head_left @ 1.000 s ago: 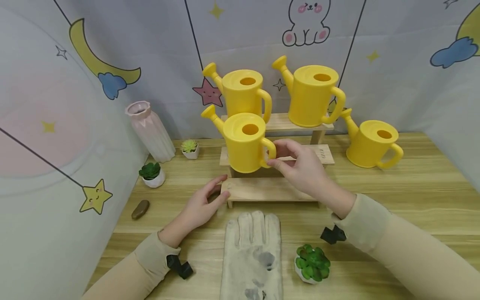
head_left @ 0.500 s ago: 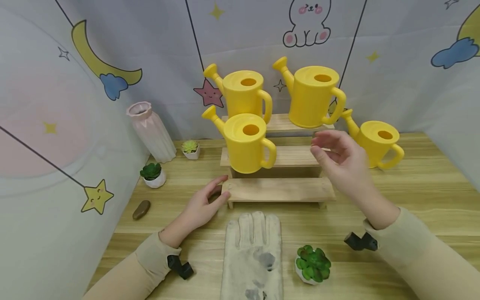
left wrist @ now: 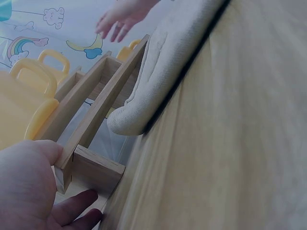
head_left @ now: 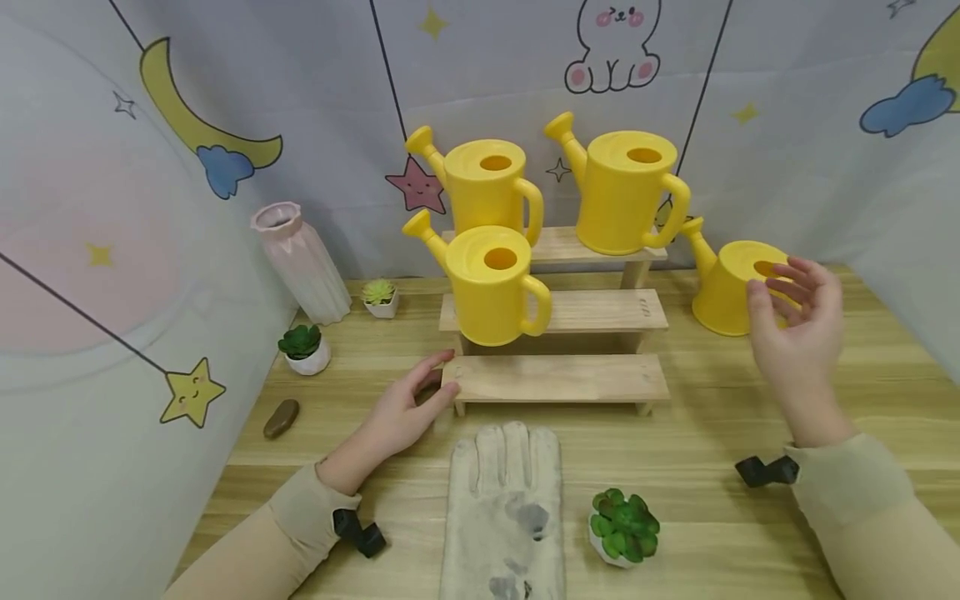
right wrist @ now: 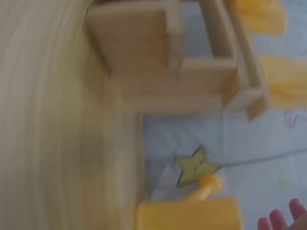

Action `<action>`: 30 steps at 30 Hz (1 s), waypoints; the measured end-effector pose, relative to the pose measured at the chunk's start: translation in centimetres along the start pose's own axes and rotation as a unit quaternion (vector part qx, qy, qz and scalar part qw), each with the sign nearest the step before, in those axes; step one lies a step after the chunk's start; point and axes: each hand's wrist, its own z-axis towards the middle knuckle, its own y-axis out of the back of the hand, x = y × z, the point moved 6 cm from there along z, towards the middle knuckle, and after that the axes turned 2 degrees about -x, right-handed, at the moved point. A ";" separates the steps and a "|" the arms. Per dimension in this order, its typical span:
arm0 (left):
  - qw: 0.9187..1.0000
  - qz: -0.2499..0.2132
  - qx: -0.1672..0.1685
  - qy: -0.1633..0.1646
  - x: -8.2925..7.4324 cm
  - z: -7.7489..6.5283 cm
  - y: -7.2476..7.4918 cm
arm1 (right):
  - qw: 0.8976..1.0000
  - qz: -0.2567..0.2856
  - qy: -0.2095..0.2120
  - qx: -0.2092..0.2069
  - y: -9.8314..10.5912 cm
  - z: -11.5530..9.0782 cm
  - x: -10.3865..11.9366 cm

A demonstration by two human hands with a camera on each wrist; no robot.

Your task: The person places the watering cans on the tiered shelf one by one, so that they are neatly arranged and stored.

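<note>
My left hand (head_left: 405,410) holds the left end of a three-step wooden stand (head_left: 555,379), its thumb and fingers spread around the end of the lowest step. Over at the right, my right hand (head_left: 801,333) is raised with relaxed fingers and nothing in it. It overlaps a yellow watering can (head_left: 726,292) on the table, hiding that can's handle. Another yellow can (head_left: 491,296) stands at the left of the middle step. Two more, a left can (head_left: 483,187) and a right can (head_left: 618,200), stand on the top step. All their spouts point left.
A cloth glove (head_left: 504,508) lies flat in front of the stand, with a potted succulent (head_left: 624,529) to its right. Along the left are a pink-white vase (head_left: 303,267), two small potted plants (head_left: 303,348) and a brown stone (head_left: 282,418). Printed curtains enclose the table.
My right hand has let go of the handle of the middle-step watering can and moved right to the can on the table. My left hand has stayed at the stand.
</note>
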 end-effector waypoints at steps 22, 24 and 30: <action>1.000 0.001 0.004 -0.008 -0.2 0.0 0.0 | 0.973 -0.179 -0.146 0.000 3.6 1.0 -9.7; 1.000 0.002 0.004 -0.007 -0.2 0.0 0.0 | 0.972 -0.188 -0.140 -0.003 3.7 0.9 -10.0; 1.000 -0.005 0.003 -0.002 0.0 -0.1 0.0 | 0.970 -0.212 -0.119 -0.012 3.9 0.9 -10.1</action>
